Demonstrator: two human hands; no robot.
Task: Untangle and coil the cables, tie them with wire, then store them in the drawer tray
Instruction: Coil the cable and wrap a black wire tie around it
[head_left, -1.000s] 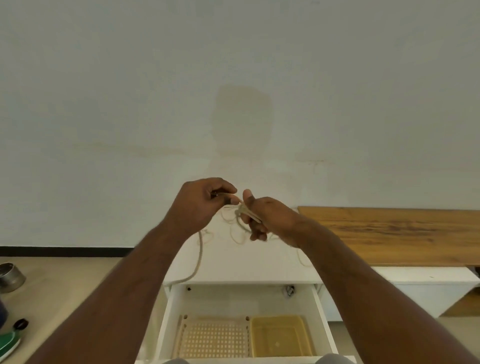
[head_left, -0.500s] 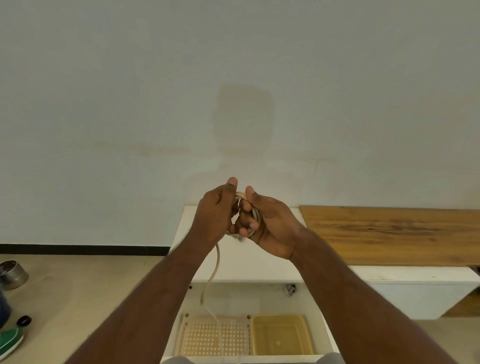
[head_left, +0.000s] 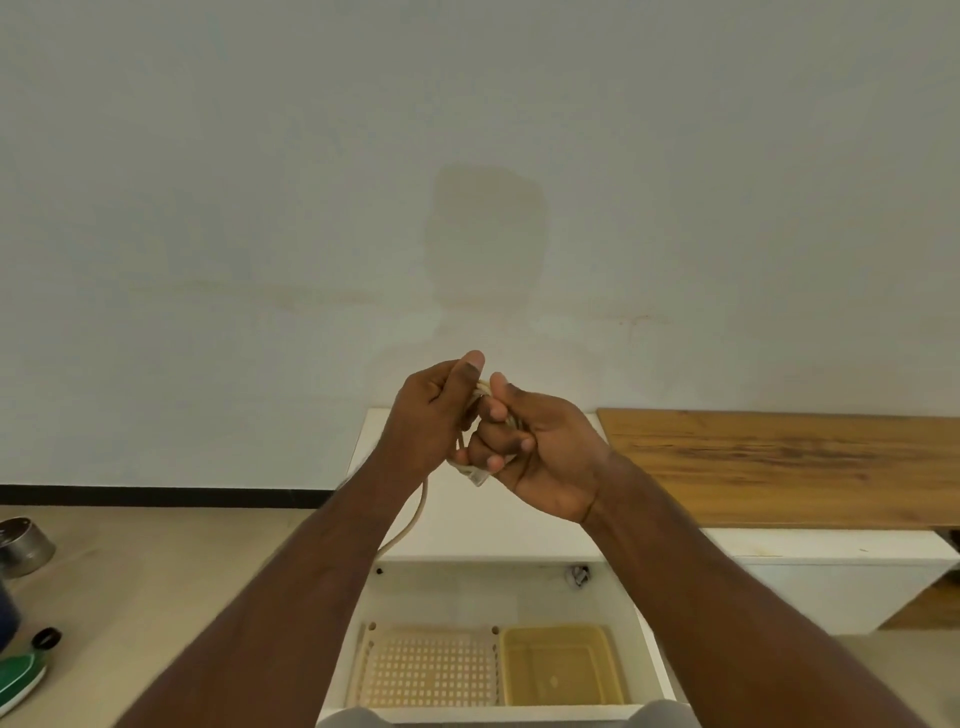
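Cable (head_left: 482, 400), beige, was bunched in loops between both hands above the white desk (head_left: 467, 525); one strand hung down past the left wrist, and a pale connector end poked out below the fingers. Left hand (head_left: 434, 415) curled round the loops, thumb up. Right hand (head_left: 535, 441) gripped the same bundle, fingers folded over it. Open drawer (head_left: 498, 592) below held a perforated tray (head_left: 426, 670) beside a yellow tray (head_left: 561, 667). Wooden top (head_left: 779, 462) lay to the right
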